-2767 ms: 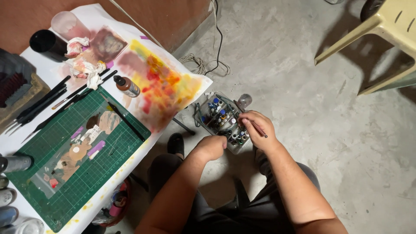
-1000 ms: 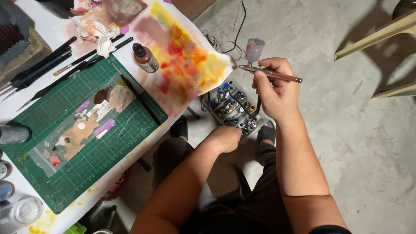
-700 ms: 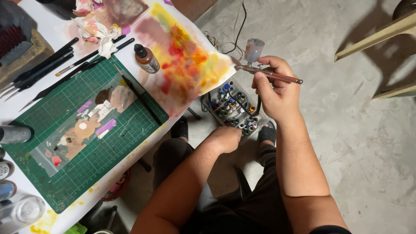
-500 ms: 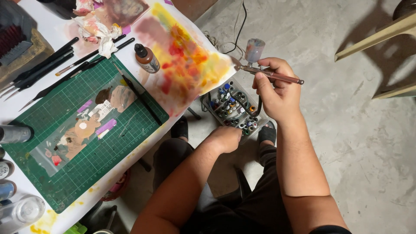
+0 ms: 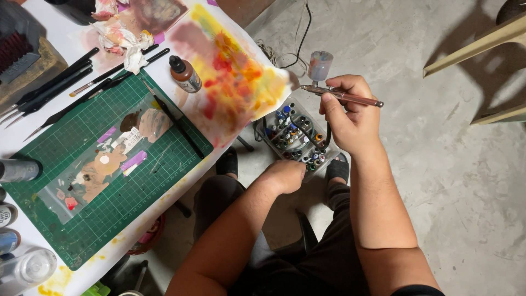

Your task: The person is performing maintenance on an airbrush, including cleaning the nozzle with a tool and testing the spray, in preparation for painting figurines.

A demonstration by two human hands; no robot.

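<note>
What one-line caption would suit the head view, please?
Right hand holds an airbrush while left hand reaches into a box of paint bottles.

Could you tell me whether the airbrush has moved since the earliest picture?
Yes. The airbrush in the right hand has risen from the box toward the paper's edge.

Floor: I see bare grey concrete floor (image 5: 449,181), scuffed and mottled, filling the right half.
Furniture: I see a white paint-stained worktable (image 5: 71,46) on the left; pale beige plastic chair legs (image 5: 476,41) far right.
Cable: I see a thin black cord (image 5: 302,33) trailing at the far floor.
Light: even, soft shadows.
</note>
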